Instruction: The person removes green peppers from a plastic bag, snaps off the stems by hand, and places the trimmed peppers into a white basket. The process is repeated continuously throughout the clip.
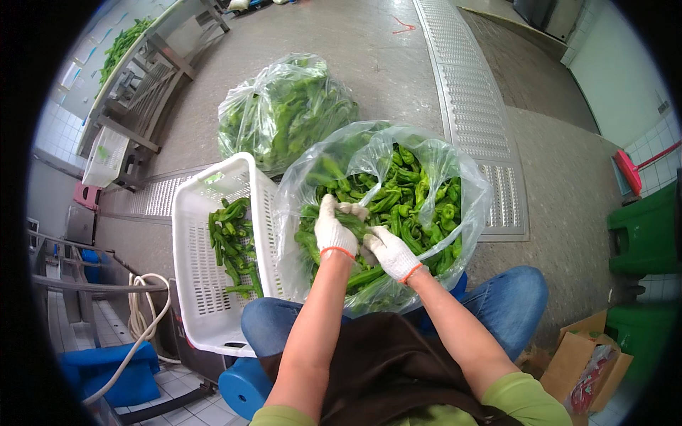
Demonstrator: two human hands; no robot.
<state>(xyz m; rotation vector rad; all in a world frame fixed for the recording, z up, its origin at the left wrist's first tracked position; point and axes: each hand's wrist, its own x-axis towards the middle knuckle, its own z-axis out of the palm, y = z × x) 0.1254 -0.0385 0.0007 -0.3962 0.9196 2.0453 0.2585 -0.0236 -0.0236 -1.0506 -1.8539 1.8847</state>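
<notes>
A large clear plastic bag [476, 186] stands before me with its mouth spread wide, full of green peppers [397, 205]. Both of my hands wear white knit gloves with orange cuffs and are inside the bag's mouth. My left hand [335, 230] curls around a few green peppers [349, 222], slightly blurred. Close beside it, my right hand [393, 253] is low over the peppers with its fingers bent toward the left; whether it grips any is hidden. To the left, a white perforated plastic basket [186, 266] holds a smaller heap of green peppers [233, 226].
Behind the open bag sits another filled clear bag [287, 106]. A metal drain grating [469, 90] crosses the floor. At left are a metal table [170, 56], a coiled hose [141, 309] and a blue stool [245, 387]. An open cardboard box [578, 354] and green bins [644, 234] stand at right.
</notes>
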